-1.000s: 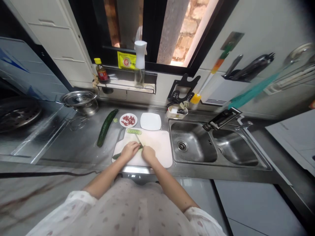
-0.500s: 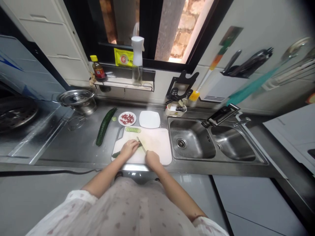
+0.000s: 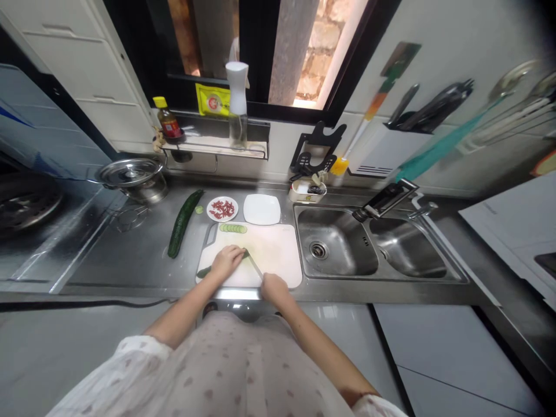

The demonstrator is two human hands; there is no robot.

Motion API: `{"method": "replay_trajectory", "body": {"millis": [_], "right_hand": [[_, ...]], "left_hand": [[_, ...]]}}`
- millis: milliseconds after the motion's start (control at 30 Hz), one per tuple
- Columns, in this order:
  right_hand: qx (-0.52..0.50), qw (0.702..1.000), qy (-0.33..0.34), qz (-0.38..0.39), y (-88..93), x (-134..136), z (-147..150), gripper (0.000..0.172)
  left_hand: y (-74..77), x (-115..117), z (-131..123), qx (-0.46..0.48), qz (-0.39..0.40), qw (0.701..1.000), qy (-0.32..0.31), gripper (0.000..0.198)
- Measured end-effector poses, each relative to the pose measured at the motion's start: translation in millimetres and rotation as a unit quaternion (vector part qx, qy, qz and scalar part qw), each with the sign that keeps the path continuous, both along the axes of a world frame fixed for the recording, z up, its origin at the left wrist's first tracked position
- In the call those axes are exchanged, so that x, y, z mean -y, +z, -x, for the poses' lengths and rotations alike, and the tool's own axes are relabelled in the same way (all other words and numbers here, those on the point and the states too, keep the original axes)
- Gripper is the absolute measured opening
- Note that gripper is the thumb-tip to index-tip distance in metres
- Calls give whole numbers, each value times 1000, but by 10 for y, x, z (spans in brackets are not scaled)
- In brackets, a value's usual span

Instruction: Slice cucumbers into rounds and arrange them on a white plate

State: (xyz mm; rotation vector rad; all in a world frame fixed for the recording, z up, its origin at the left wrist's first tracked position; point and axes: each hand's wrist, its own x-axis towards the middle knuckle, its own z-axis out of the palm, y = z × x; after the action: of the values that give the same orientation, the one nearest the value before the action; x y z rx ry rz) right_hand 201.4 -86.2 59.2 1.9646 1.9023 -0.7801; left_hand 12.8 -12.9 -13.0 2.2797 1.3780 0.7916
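Note:
My left hand is closed over a cut cucumber that lies on the white cutting board. Its ends show on both sides of the hand. In my right hand is the handle of a knife, whose blade slants up to the left and meets the cucumber's right end. A row of cucumber slices lies near the board's top left. Behind the board are a plate of red pieces and a white square plate. A whole cucumber rests on the counter to the left.
A double sink is at the right, with a faucet behind it. A lidded steel pot stands back left. Bottles and a yellow packet stand on a shelf under the window.
The knife blade has swung lower and closer to the cucumber's end, and my right hand has shifted slightly right and down. The whole view has shifted a little.

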Motion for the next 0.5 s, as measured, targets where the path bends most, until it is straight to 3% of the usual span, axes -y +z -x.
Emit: {"method": "replay_trajectory", "body": {"millis": [267, 500], "right_hand": [[-5, 1000, 8, -12, 5, 102, -165, 27], [57, 998, -1, -34, 62, 90, -269, 30]], "left_hand": [[28, -17, -2, 7, 23, 1000, 11, 22], [14, -49, 18, 5, 44, 999, 18, 23]]}}
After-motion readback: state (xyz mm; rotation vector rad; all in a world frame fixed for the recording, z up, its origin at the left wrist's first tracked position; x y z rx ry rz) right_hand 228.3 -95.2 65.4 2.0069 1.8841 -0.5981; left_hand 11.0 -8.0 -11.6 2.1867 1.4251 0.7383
